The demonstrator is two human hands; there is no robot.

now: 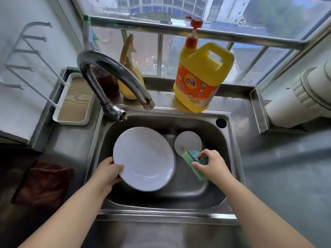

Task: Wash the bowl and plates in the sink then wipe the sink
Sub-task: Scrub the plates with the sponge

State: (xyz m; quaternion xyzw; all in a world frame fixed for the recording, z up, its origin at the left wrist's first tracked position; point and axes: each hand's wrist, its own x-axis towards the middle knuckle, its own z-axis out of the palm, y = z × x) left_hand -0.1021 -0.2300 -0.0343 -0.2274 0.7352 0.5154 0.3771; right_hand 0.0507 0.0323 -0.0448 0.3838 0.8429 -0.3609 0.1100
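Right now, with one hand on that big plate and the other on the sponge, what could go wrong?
The left hand grips the large white plate by its edge only, tilted over the steel sink; if wet, it might slip and knock the small white dish behind it. The right hand holding the green-and-blue sponge is beside that dish and could bump it.

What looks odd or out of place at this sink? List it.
The detergent jug stands tilted on the ledge, its base corner hanging over the sink rim. The small plate carries a brownish stain. Otherwise nothing stands out: the left hand holds the big plate, the right hand grips the sponge.
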